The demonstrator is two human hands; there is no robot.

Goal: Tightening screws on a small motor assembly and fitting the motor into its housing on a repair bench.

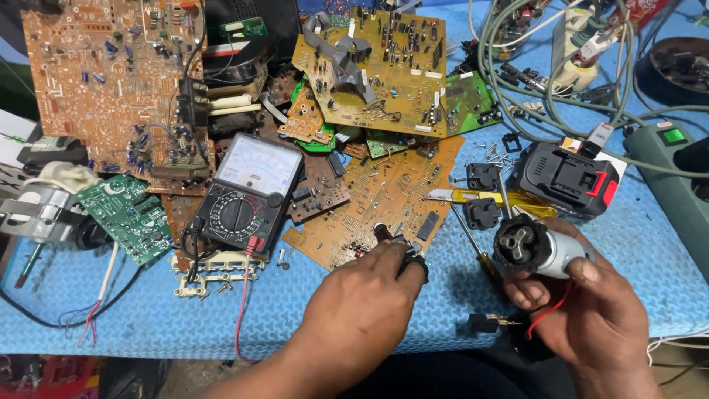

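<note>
the right hand (591,310) has its grip clamped round a small grey motor (539,250), held just above the blue mat (295,310) that covers the surface, with the dark geared end facing the camera. a thin red wire (550,314) hangs from it across the palm. the left hand (362,295) is closed on a small black part (402,247), fingers pinched together over it, right at the edge of a brown circuit board (384,199). between the two hands lies a screwdriver (473,244) with a yellow handle. just beyond the motor sit two black square pieces (481,193) and a black and red battery pack (569,177). an analog meter (247,192) with a dial rests left of the boards, its red lead (242,303) trailing toward the near edge.
</note>
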